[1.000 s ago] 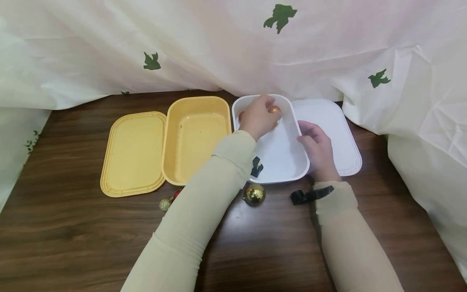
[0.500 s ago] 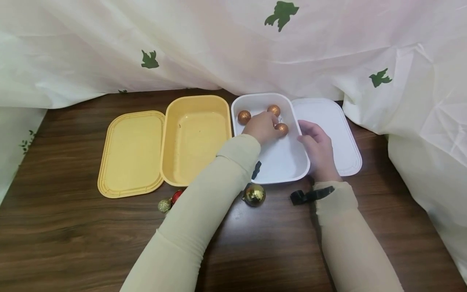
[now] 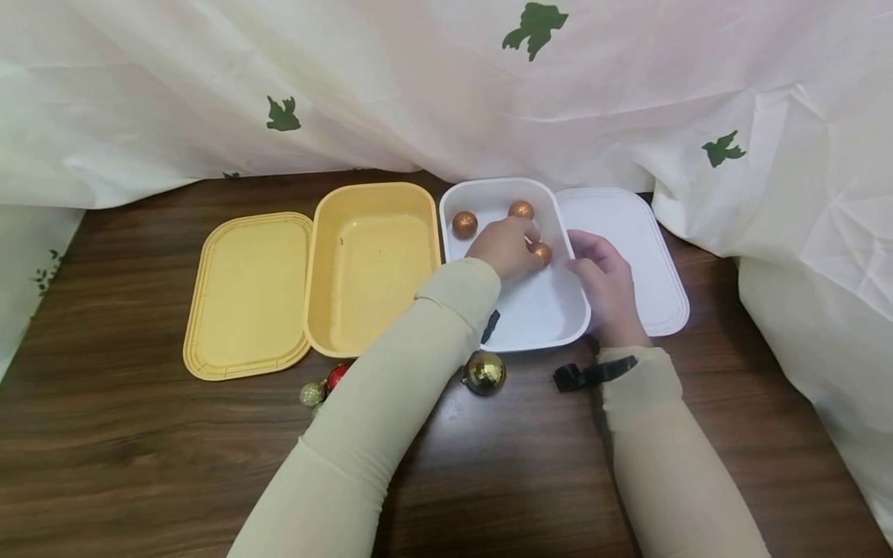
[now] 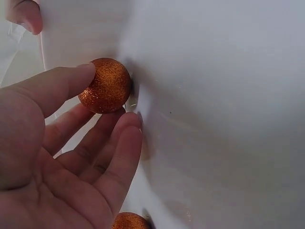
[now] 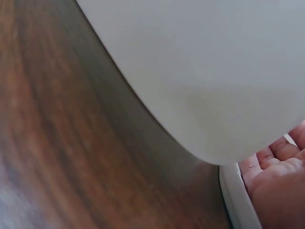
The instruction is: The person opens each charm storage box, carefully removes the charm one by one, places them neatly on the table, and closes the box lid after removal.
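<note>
My left hand (image 3: pixel 508 246) reaches into the white plastic box (image 3: pixel 533 325) and pinches an orange glitter ball ornament (image 4: pixel 106 86) between thumb and fingertips, close to the box's right wall. Two more orange balls lie farther back in the box, a left ball (image 3: pixel 464 225) and a rear ball (image 3: pixel 521 210). My right hand (image 3: pixel 608 287) holds the box's right side, its thumb at the rim and its fingers against the outer wall. In the right wrist view, the palm and curled fingers (image 5: pixel 281 155) show partly behind the white wall.
A yellow box (image 3: pixel 377 263) stands left of the white one, with a yellow lid (image 3: pixel 251 294) beside it. A white lid (image 3: pixel 628 256) lies at right. In front sit a gold mirrored ball (image 3: pixel 484 373), a red ornament (image 3: pixel 337 377) and a gold glitter ornament (image 3: pixel 312 394).
My left hand has drawn from the box's back toward its middle, uncovering the orange balls there. The held ball shifts slightly toward the front. My right hand stays on the box.
</note>
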Tool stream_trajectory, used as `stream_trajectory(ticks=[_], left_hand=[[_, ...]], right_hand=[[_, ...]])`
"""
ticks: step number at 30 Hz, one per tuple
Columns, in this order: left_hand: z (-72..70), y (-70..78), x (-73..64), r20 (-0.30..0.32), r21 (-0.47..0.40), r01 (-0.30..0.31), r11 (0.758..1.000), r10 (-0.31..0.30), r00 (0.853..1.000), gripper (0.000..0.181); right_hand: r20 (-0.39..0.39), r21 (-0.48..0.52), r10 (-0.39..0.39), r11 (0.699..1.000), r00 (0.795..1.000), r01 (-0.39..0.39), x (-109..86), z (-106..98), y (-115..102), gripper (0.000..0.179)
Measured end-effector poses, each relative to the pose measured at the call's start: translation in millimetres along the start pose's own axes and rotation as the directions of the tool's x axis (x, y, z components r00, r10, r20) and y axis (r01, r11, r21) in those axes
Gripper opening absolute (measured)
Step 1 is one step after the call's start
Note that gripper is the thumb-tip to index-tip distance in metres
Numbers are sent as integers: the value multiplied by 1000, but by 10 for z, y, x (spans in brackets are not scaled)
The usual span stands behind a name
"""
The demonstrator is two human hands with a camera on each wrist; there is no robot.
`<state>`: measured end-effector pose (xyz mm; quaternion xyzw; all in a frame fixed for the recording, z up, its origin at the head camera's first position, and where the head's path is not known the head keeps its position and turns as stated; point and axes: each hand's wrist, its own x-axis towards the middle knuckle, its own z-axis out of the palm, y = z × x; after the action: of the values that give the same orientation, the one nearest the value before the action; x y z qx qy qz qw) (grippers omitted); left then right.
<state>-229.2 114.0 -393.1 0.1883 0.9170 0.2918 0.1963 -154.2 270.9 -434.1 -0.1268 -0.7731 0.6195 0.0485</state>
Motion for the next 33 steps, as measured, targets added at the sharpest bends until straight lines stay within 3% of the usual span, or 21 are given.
stream_trajectory(ticks=[10,18,26,33], left_hand=[[-159,7,-105,27,-125,6,992,-2,1000,34],[-316,186,-259,1,-177,-99,979,101,995,31],[-402,273,-529,-40,-209,-148,967,143,989,28],[-454,324,-864,-57,-252,-173,952,164,985,35]], right_hand=[[12,-7,12,1000,1000,-12,3,2,10,40],[14,-34,22,999,1000,-21,-3,-18,-9,40],[9,-27,23,999,1000,-23,-11,-16,-6,40],[18,11,47,999,999,-48,-13,-25,7,37]])
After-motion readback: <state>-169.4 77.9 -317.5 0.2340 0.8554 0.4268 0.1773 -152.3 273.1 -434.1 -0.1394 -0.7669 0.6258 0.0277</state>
